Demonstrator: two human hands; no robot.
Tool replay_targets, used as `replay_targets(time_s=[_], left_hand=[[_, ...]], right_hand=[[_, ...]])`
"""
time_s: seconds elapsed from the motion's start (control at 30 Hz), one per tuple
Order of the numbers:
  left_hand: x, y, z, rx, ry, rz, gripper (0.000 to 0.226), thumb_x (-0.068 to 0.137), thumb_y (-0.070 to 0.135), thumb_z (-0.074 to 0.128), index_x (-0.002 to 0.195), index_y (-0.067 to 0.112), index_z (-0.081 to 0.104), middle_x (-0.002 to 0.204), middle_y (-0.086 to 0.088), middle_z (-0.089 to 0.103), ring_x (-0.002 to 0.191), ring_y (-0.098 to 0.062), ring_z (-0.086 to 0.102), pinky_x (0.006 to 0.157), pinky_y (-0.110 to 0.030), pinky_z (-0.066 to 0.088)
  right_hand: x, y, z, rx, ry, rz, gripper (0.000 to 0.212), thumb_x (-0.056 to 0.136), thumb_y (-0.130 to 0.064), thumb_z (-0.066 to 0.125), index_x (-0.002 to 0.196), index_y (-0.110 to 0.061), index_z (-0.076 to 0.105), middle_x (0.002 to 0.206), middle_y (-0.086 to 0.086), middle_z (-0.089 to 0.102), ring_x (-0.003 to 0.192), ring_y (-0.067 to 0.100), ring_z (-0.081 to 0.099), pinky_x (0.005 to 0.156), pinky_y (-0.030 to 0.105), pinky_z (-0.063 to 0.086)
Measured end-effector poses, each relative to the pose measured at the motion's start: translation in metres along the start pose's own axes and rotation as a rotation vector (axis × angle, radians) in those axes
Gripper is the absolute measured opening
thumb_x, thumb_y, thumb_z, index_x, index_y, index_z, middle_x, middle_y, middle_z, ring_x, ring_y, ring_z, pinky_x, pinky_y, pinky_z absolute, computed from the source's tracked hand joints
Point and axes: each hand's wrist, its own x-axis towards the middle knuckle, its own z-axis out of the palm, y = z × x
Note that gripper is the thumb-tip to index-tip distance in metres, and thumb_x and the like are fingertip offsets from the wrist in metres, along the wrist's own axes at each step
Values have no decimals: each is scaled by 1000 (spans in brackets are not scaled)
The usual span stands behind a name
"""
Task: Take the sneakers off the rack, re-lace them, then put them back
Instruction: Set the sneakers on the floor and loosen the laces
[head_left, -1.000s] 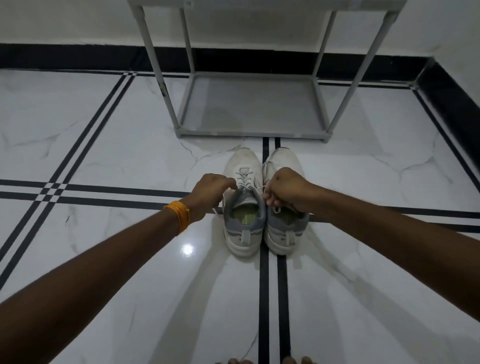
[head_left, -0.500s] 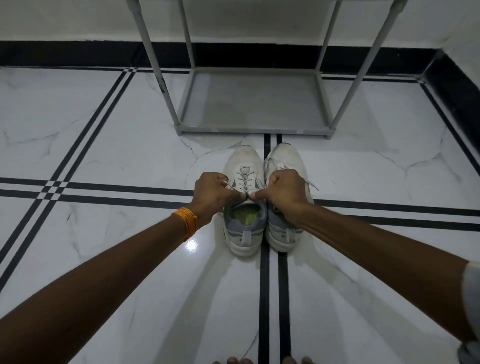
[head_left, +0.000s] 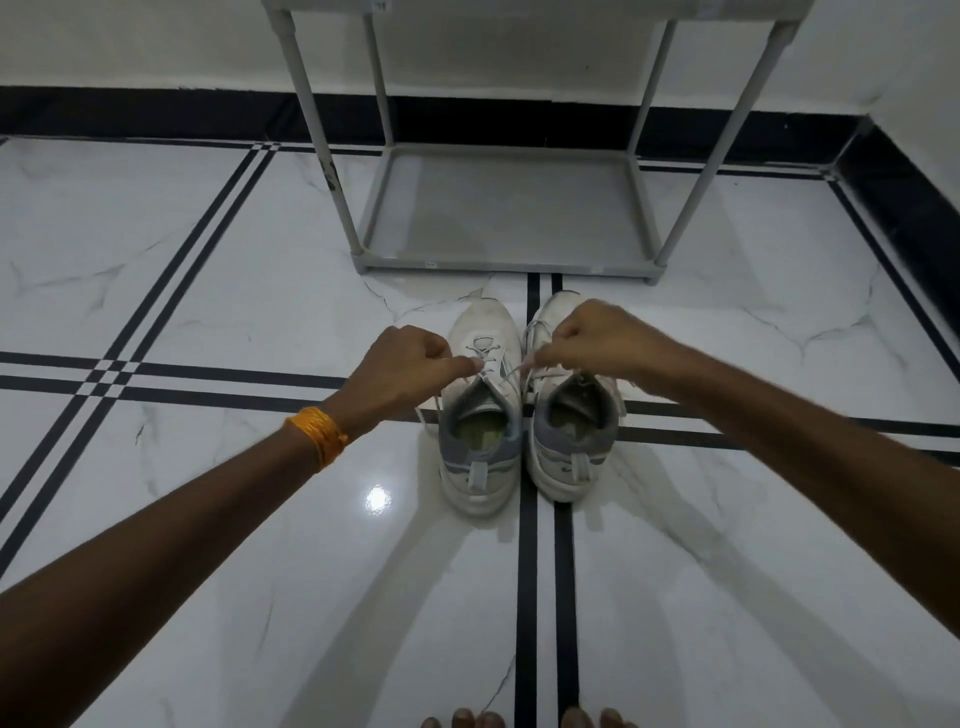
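Head view, white-and-grey sneakers (head_left: 524, 410) side by side, left hand (head_left: 410, 366) and right hand (head_left: 597, 340) pinching lace ends (head_left: 511, 371).

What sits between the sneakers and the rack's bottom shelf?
Nothing visible. The pair of white and grey sneakers stands on bare marble floor just in front of the grey metal rack, whose bottom shelf is empty. Both hands are pinching the laces.

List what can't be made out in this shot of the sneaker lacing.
Head view only:
- Left hand fingers: curled under, so the grip on the lace is hidden.
- Right sneaker lacing: covered by the right hand.
- Rack upper shelf: cut off by the top edge.
- Toes: cut off by the bottom edge.
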Motion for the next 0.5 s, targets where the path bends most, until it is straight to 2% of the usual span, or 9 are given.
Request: replay_targets(time_s=[0.07, 0.17, 0.23, 0.33, 0.4, 0.47, 0.5], left_hand=[[1, 6, -1, -140, -55, 15, 40, 88, 37, 65, 54, 17, 56, 64, -4, 58, 69, -20, 56, 67, -31, 43], [3, 13, -2, -232, -30, 42, 37, 92, 30, 61, 60, 12, 55, 63, -3, 54, 61, -17, 52, 69, -37, 48], [3, 17, -8, -5, 16, 161, 37, 90, 33, 63, 62, 11, 56, 62, -3, 53, 57, -14, 48, 61, -30, 45], [-2, 34, -31, 308, 163, 360, 37, 86, 38, 68, 57, 22, 50, 57, 8, 49, 56, -4, 45, 55, -22, 33], [-2, 45, -45, 337, 167, 444, 38, 86, 39, 68, 59, 18, 54, 55, 5, 50, 54, -9, 47, 55, -25, 39], [-3, 53, -49, 311, 23, 505, 35, 87, 40, 67, 66, 13, 60, 64, -1, 58, 63, -20, 57, 63, -38, 52], [-4, 55, -46, 318, -60, 535, 32, 87, 41, 67, 69, 14, 61, 72, -1, 61, 70, -20, 60, 70, -42, 55]], right_hand=[[-2, -8, -20, 53, 26, -9, 33, 84, -30, 71, 57, -15, 58, 57, -1, 53, 51, 11, 43, 48, 22, 31], [0, -14, -40, 136, 103, -17, 28, 86, -29, 68, 65, -12, 63, 61, 1, 53, 53, 12, 43, 49, 23, 31], [2, -12, -46, 147, 159, -7, 28, 85, -30, 69, 76, -4, 69, 64, 3, 53, 57, 13, 45, 52, 26, 32], [2, -3, -46, 94, 261, -11, 39, 83, -32, 69, 89, 6, 70, 71, 9, 60, 68, 20, 53, 66, 31, 38], [-2, -1, -46, 65, 262, -38, 40, 84, -34, 68, 85, 6, 69, 70, 9, 60, 70, 22, 53, 68, 32, 38], [-7, -9, -48, 47, 190, -100, 39, 87, -36, 65, 69, -1, 64, 63, 3, 56, 63, 18, 51, 64, 30, 37], [-9, -17, -49, 41, 141, -145, 39, 89, -36, 64, 62, -8, 58, 60, 1, 53, 58, 15, 48, 60, 28, 35]])
